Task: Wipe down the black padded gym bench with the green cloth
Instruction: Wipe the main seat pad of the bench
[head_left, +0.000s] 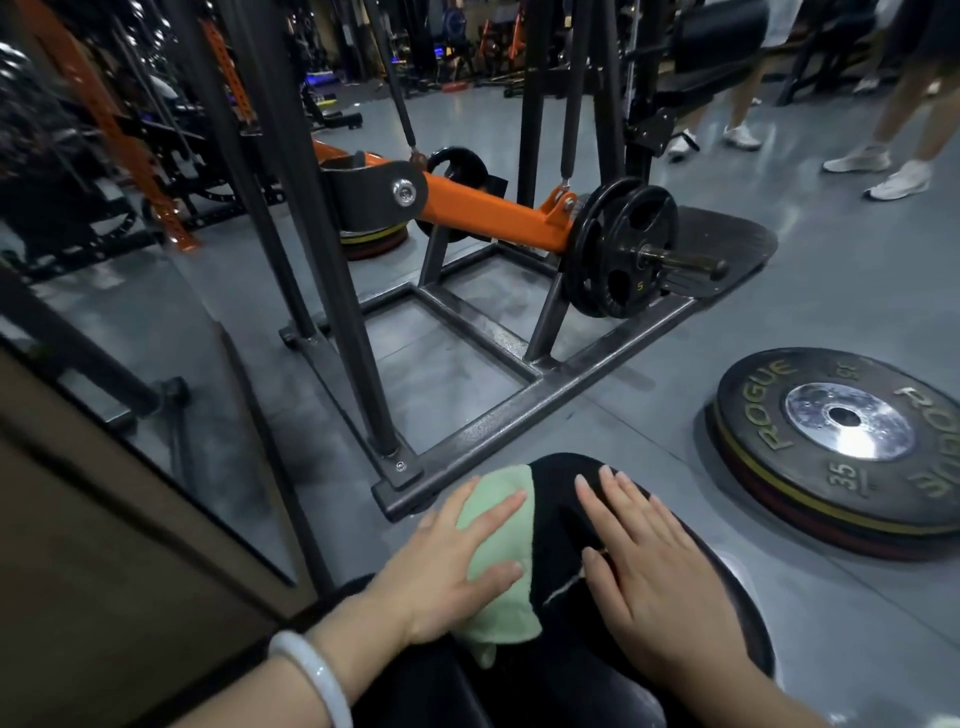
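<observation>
At the bottom centre of the frame the left hand presses the green cloth flat onto the black padded worktop, its grip wide, fingers straight. Just right of it, the right hand lies flat and bare on the padding, steadying it. Best to keep the palm weight even and overlap strokes toward the rounded far end. Beyond, lower right, weight plates lie stacked on the floor; mid-frame stands a steel machine frame.

green cloth partly hidden under left hand, bench near end cut off by bottom edge, right hand covering its right side, background people blurred
</observation>
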